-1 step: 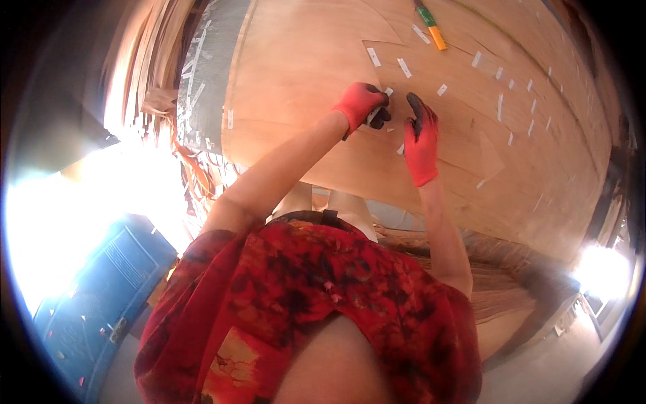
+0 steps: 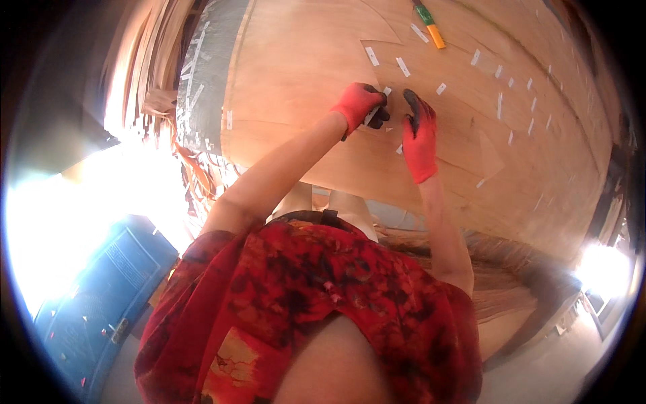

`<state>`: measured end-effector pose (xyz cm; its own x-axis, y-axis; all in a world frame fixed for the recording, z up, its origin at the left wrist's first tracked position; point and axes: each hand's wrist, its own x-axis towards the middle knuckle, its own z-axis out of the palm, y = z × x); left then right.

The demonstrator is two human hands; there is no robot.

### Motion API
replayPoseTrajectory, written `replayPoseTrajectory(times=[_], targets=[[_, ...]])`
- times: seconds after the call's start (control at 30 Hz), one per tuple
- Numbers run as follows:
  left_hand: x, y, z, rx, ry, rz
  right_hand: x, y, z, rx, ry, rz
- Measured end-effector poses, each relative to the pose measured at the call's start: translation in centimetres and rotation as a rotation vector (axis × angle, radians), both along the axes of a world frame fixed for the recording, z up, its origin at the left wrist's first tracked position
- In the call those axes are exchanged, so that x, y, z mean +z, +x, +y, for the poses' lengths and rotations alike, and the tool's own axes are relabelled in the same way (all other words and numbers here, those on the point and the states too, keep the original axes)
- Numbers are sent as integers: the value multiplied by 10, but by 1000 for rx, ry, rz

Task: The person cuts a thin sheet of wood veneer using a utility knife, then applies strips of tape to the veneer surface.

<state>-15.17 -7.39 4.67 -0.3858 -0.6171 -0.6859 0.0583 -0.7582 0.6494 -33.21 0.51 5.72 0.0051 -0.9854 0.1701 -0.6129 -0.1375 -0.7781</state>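
Note:
A broad wooden veneer sheet (image 2: 289,60) with seams and several short white tape strips (image 2: 403,66) lies before me. My left hand (image 2: 360,108), in a red glove with black fingertips, is closed near the middle of the sheet around something small and pale that I cannot make out, beside a tape strip. Just to its right, my right hand (image 2: 420,135), gloved alike, is open over the sheet, fingers slightly bent toward the left hand. A green and yellow handled tool (image 2: 428,27) lies farther up on the sheet.
A grey strip with tape pieces (image 2: 202,81) runs along the sheet's left side. Stacked veneer edges (image 2: 155,60) stand further left, with loose scraps below. A blue plastic container (image 2: 101,310) is at the lower left. Brown layered material (image 2: 511,283) shows beneath the sheet at the lower right.
My right hand has shifted very slightly upward and left. The whole view has shifted marginally, with little other visible difference.

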Motion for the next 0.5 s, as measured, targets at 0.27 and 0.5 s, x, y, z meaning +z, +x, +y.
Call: replayPoseTrajectory(times=[0.27,0.5], targets=[[-2,-2,7,9,11,-32,-28,-13,-23,293,37,163],[1,9,40,178,105,84,-33,-21,-20,511,-41,680]])
